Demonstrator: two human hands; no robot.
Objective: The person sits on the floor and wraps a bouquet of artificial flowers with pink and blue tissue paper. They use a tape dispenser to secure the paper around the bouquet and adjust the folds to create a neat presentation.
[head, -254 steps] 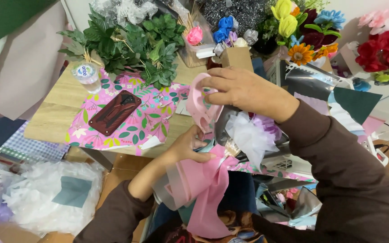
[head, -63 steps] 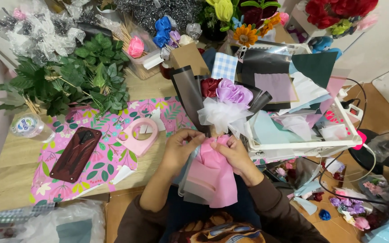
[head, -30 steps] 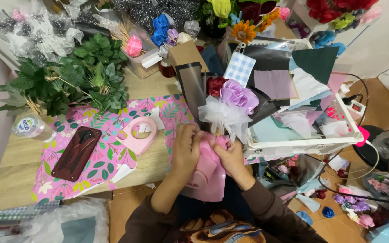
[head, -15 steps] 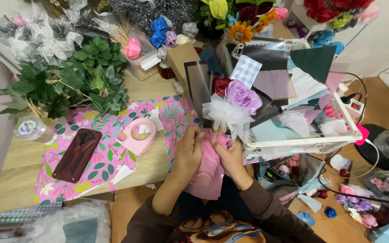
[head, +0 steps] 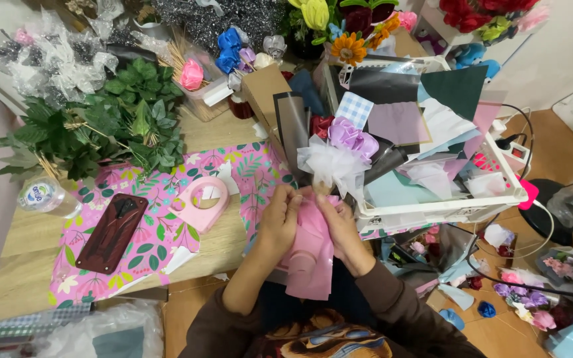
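Observation:
Both my hands clasp a small bouquet at the table's front edge. My left hand (head: 280, 222) grips the pink wrapping paper (head: 310, 255) from the left, and my right hand (head: 339, 225) presses it from the right. The paper hangs down over my lap. Above my fingers stands the bouquet's top: a purple fabric rose (head: 351, 136) ringed by white tulle (head: 329, 166). A pink tape dispenser (head: 201, 202) lies on the table just left of my left hand.
A dark red phone (head: 111, 232) lies on floral pink paper (head: 160, 232). Green leaf stems (head: 114, 126), a bottle (head: 42, 195) and artificial flowers crowd the back. A white tray (head: 432, 212) of paper sheets sits right. Scraps and cables litter the floor.
My right hand set the pink tape dispenser down on the table, then joined my left hand on the bouquet. Since a second ago both hands have barely shifted, squeezing the pink wrap.

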